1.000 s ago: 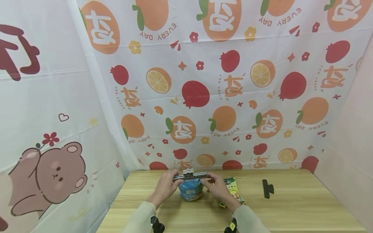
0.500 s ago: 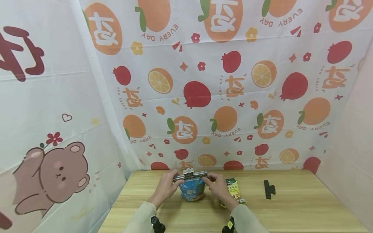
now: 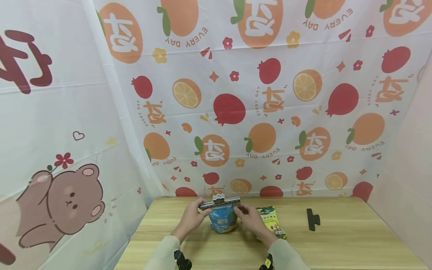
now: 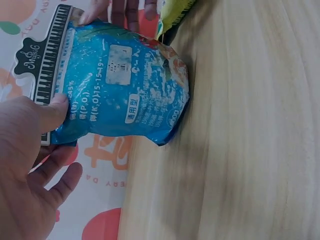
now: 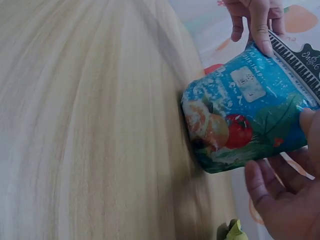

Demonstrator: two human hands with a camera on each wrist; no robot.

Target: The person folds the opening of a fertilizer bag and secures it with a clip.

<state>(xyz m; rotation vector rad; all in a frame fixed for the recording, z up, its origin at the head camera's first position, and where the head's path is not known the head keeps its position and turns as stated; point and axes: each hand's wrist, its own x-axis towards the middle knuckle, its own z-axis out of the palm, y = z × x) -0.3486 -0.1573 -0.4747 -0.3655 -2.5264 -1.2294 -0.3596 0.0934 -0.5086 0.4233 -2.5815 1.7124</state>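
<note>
I note the piano-key clip (image 3: 221,203) now tips its face further toward the head camera than half a second earlier; it lies across the blue bag's (image 3: 222,222) top, so the mouth appears clamped. The bag sits on the table (image 3: 341,240), six o'clock from view centre. From it, my left hand (image 3: 192,217), at nine, pinches the clip's end; my right hand (image 3: 251,218), at three, grips the bag's upper edge. Contents bulge, unseen. The yellow packet (image 3: 270,218), at three, likewise conceals its contents.

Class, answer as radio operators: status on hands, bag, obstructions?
Left hand, right hand gripping blue fertilizer bag near its top. Piano-keyboard clip across bag's top. Yellow packet by right hand; nothing visibly blocking.
</note>
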